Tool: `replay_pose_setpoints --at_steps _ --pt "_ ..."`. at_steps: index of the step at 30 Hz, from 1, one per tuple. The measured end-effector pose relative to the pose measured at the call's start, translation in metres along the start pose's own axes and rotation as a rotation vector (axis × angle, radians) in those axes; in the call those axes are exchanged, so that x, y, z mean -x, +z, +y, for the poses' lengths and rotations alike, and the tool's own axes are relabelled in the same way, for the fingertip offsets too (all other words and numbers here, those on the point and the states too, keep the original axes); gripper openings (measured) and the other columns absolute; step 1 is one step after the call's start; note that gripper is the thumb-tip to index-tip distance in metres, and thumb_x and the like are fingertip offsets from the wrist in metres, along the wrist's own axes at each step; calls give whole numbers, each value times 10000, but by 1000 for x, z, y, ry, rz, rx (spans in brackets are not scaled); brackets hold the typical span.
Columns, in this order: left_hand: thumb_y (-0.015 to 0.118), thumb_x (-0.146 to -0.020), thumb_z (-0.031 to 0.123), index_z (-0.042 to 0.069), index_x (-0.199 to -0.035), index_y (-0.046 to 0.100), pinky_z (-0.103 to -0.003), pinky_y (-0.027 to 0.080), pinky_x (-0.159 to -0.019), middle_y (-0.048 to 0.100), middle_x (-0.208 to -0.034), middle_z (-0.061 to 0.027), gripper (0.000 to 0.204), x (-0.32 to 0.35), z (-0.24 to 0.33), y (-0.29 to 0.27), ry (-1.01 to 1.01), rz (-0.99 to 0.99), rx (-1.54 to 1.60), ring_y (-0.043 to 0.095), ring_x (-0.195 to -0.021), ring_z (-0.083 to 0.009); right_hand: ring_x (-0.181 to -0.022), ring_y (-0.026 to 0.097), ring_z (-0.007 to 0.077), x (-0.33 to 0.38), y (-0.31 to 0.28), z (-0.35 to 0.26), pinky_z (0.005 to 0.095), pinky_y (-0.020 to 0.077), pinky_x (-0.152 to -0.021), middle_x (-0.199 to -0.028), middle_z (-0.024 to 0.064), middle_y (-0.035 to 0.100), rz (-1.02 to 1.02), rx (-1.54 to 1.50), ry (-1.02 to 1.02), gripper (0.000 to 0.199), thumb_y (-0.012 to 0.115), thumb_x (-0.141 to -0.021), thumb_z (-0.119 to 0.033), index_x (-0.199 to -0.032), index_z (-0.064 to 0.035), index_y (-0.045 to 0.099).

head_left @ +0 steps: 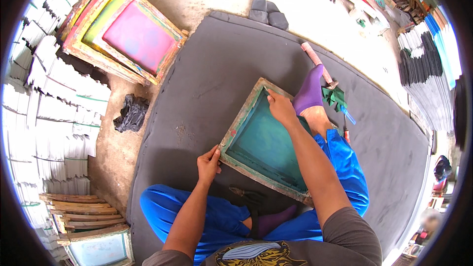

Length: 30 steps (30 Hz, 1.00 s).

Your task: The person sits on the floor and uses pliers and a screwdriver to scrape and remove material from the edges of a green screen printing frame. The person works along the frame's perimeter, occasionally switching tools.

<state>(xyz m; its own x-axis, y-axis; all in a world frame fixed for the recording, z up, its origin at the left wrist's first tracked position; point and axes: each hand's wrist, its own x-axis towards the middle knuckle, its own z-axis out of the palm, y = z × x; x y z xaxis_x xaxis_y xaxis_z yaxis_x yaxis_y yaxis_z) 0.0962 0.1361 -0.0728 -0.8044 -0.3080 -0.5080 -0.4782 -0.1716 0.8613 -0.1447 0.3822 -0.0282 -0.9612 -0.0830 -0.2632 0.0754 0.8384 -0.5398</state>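
Note:
A wooden screen-printing frame (262, 179) with teal mesh (268, 135) lies tilted across my lap and the dark mat. At its left corner, my left hand (209, 165) pinches the wood between thumb and curled fingers. My right hand (282, 107) reaches over the mesh to the far rim, its index finger along the inner edge and the other fingers curled; their tips are partly hidden. My foot in a purple sock (309, 90) rests beside the frame's right side. A pair of pliers (238, 191) lies between the frame and my leg.
Beyond my foot lie a hammer (315, 59), green scraps (335, 97) and a red-handled tool (347, 136). Painted frames (140, 39) lean at the far left, near a black plastic bag (131, 112). White bundles (59, 118) line the left; dark sandals (268, 14) sit past the mat (197, 79).

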Motion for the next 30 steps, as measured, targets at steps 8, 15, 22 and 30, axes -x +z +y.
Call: replay_pose_setpoints --at_steps 8,15,22,30 --pt "681 -1026 284 29 -1317 706 -246 449 -430 578 -684 -1 388 2 -8 0 30 25 18 517 -474 -71 -1149 671 434 -1 -4 -35 556 528 -967 -1195 257 707 -35 232 32 378 490 -1038 -244 -1355 -109 646" --pt "669 -1031 262 22 -1317 704 -252 445 -432 577 -670 1 375 3 -8 4 83 50 -30 519 -472 -73 -1072 711 423 -23 -2 -46 547 544 -917 -1087 274 733 -160 -79 305 336 494 -1022 -202 -1261 -45 671" --pt "673 -1027 268 32 -1305 715 -256 454 -434 581 -667 -2 367 5 1 8 66 50 -10 531 -476 -82 -1180 658 434 -17 14 -26 538 523 -971 -1220 284 688 -27 32 101 402 492 -1042 -237 -1364 -31 615" --pt "678 -1027 283 22 -1307 710 -254 454 -434 589 -670 -10 384 4 -4 1 68 63 -32 533 -465 -80 -685 618 263 -9 19 -22 455 489 -605 -857 133 645 -122 -404 347 388 500 -1083 -351 -1428 -190 578"
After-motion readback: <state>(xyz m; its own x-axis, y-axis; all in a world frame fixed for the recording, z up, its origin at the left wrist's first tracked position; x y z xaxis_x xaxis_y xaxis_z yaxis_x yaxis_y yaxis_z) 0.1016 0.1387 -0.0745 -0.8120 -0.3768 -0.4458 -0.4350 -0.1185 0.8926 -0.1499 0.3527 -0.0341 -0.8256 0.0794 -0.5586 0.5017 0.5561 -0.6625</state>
